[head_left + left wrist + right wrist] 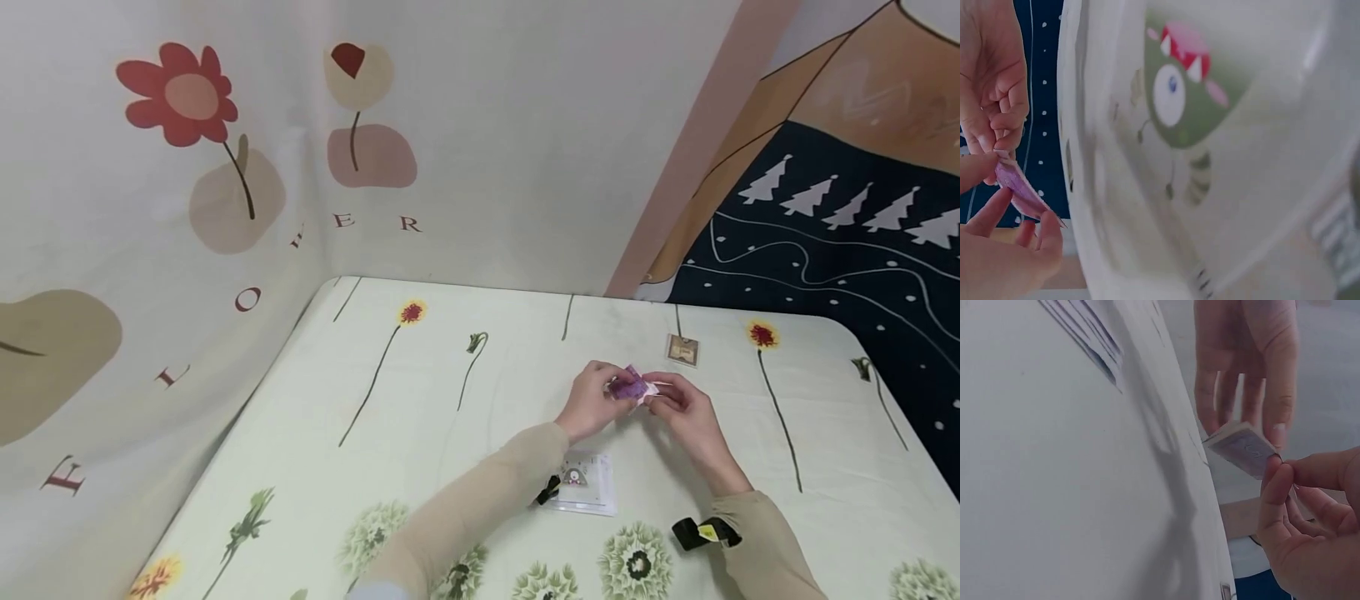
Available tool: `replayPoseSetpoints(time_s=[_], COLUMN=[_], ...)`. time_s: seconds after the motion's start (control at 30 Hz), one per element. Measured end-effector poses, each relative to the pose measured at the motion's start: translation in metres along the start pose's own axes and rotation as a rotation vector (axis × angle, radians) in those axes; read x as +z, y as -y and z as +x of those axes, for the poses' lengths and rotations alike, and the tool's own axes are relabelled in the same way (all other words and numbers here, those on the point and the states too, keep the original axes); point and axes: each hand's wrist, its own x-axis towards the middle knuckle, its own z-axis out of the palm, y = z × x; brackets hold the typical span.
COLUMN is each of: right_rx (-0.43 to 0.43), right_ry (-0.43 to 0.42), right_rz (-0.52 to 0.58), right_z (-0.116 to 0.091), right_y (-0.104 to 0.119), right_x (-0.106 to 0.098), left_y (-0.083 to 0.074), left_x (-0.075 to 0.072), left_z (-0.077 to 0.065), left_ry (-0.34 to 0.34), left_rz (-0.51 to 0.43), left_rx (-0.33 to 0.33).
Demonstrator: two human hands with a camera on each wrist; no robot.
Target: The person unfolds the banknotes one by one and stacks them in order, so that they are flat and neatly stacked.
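Observation:
Over the table, both hands hold one small purple paper packet (628, 387), flat and rectangular with pale edges. My left hand (595, 402) grips its left side between thumb and fingers. At the other end, my right hand (688, 418) pinches a corner with thumb and forefinger, as the right wrist view shows for the packet (1242, 453). Below the left forearm lies a flat stack of clear-covered sheets (588, 485) with a small cartoon figure. A blurred green one-eyed cartoon (1204, 112) fills much of the left wrist view.
A small brown square card (683, 350) lies beyond the right hand, near the back of the table. The tablecloth (420, 392) is pale with printed flowers. Hanging cloths (510, 167) stand behind the table and on its left. Black wrist straps (705, 533) sit on both sleeves.

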Motion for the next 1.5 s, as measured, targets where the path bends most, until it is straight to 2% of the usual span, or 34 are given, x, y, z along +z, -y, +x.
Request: replayPoseSetpoints(time_s=[0.13,0.27,0.4,0.67,0.87,0.97,1.23,1.5], right_rx=[-0.017,-0.035,-0.049,-0.051,-0.055,-0.046,0.01,0.101], right_ry=[0.005,0.021,0.041,0.032,0.027,0.026,0.021,0.08], right_rz=[0.024,0.052,0.07,0.09,0.069,0.054,0.061,0.041], right_z=[-0.001,-0.003,-0.005,-0.006,-0.008,-0.009,-0.008,-0.01], right_y=[0.005,0.009,0.013,0.019,0.018,0.017,0.011,0.009], right_x=[0.002,0.005,0.008,0.014,0.016,0.016,0.014,0.008], left_y=[-0.005,-0.005,-0.004,-0.002,0.003,0.005,0.013,0.02], left_x=[-0.007,-0.014,-0.021,-0.032,-0.038,-0.041,-0.048,-0.063], left_z=[-0.003,-0.007,-0.011,-0.024,-0.033,-0.036,-0.038,-0.04], left_ry=[0.055,0.109,0.125,0.118,0.13,0.122,0.079,0.045], left_rz=[-0.043,-0.069,-0.099,-0.24,-0.227,-0.22,-0.305,-0.292], left_rx=[0.038,0.024,0.008,0.015,0.039,0.031,-0.048,-0.114])
